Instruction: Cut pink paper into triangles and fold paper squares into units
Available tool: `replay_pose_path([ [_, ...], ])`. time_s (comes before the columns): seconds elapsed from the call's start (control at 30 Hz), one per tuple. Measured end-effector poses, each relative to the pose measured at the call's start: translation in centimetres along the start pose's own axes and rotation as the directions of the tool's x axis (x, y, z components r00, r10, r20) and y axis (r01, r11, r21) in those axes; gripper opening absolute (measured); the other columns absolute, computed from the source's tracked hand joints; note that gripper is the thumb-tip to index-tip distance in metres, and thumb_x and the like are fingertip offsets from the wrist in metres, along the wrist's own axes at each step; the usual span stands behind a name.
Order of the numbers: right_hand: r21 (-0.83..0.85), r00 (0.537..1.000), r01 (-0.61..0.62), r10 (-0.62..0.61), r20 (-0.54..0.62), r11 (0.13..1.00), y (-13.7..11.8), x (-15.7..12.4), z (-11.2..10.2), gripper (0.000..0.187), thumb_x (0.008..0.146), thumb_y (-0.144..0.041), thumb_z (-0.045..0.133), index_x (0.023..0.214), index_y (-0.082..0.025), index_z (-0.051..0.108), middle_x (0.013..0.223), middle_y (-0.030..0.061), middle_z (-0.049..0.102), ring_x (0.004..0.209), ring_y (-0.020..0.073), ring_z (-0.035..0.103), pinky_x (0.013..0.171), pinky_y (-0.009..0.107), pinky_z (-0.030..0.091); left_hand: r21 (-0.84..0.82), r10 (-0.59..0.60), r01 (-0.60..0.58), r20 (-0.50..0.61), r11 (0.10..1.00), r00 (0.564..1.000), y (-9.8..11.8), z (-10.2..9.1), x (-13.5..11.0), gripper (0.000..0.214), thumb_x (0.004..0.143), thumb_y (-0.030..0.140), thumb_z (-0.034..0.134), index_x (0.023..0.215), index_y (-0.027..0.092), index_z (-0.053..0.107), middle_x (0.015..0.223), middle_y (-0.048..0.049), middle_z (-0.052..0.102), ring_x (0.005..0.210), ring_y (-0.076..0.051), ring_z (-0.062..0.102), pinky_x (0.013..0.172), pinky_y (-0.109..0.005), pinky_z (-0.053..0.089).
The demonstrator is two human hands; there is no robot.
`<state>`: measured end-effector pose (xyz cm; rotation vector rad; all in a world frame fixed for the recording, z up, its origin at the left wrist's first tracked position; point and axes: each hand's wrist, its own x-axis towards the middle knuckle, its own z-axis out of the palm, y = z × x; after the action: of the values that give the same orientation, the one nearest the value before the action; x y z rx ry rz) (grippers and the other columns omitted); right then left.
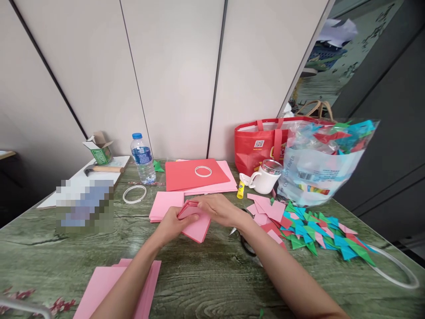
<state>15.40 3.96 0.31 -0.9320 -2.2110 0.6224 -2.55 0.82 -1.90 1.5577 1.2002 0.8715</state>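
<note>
A small stack of pink and red paper [198,228] is tilted above the table in front of me. My left hand [173,225] grips its left side, thumb lying across the top sheet. At the stack's upper right edge, my right hand [219,209] is closed against the paper, its fingertips partly hidden. Just behind my left hand lies another pile of pink squares [167,204]. Larger pink sheets [102,285] rest under my left forearm. Black-handled scissors [247,246] are partly covered by my right forearm.
Pink scraps [265,210] and folded coloured pieces [318,232] spread on the right. Behind stand a white mug [264,179], a glue stick [241,189], a red bag [250,150] and a plastic bag [318,173]. A water bottle [142,161], tape roll [134,195] and hammer [106,169] are left.
</note>
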Motion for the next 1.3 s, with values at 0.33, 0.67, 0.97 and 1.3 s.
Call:
replay_pose_path([
  [0.33, -0.225, 0.986, 0.071, -0.035, 0.16, 0.972, -1.2, 0.0, 0.0, 0.039, 0.09, -0.035, 0.034, 0.127, -0.027, 0.043, 0.109, 0.0047, 0.062, 0.094, 0.0235, 0.057, 0.08, 0.036, 0.04, 0.056, 0.087, -0.083, -0.066, 0.995, 0.994, 0.5, 0.2, 0.1, 0.04, 0.066, 0.045, 0.06, 0.046, 0.015, 0.042, 0.048, 0.0053, 0.032, 0.047, -0.007, 0.025, 0.044, -0.02, 0.019],
  [0.67, -0.267, 0.987, 0.153, -0.133, 0.092, 0.952, -1.1, 0.3, 1.0, 0.071, 0.081, -0.06, 0.038, 0.136, -0.017, 0.023, 0.122, 0.0154, 0.048, 0.111, 0.0269, 0.046, 0.089, 0.043, 0.039, 0.128, 0.138, -0.121, -0.135, 0.984, 0.981, 0.3, 0.8, -0.3, 0.032, 0.069, 0.041, 0.056, 0.055, 0.012, 0.057, 0.049, 0.0041, 0.045, 0.048, -0.008, 0.035, 0.044, -0.019, 0.027],
  [0.97, 0.205, 0.997, -0.064, 0.055, 0.049, 0.977, -0.5, 0.3, -0.7, 0.035, 0.089, -0.04, 0.037, 0.113, -0.02, 0.052, 0.082, 0.0031, 0.06, 0.069, 0.0138, 0.058, 0.062, 0.026, 0.044, -0.013, 0.044, -0.054, -0.387, 0.998, 0.921, 1.0, 0.6, -0.4, 0.031, 0.068, 0.042, 0.061, 0.056, 0.014, 0.055, 0.037, 0.0075, 0.036, 0.034, -0.006, 0.03, 0.031, -0.018, 0.021],
  [1.3, 0.257, 0.985, -0.133, 0.098, 0.145, 0.957, -0.4, 0.1, -1.2, 0.019, 0.085, -0.03, 0.045, 0.097, -0.016, 0.052, 0.059, -0.0058, 0.046, 0.05, 0.008, 0.042, 0.049, 0.019, 0.033, -0.146, 0.176, -0.168, 0.043, 0.975, 0.983, 2.1, 0.3, -1.6, 0.065, 0.074, 0.035, 0.059, 0.133, 0.03, 0.031, 0.117, -0.0094, 0.055, 0.051, -0.009, 0.056, 0.036, -0.02, 0.045],
])
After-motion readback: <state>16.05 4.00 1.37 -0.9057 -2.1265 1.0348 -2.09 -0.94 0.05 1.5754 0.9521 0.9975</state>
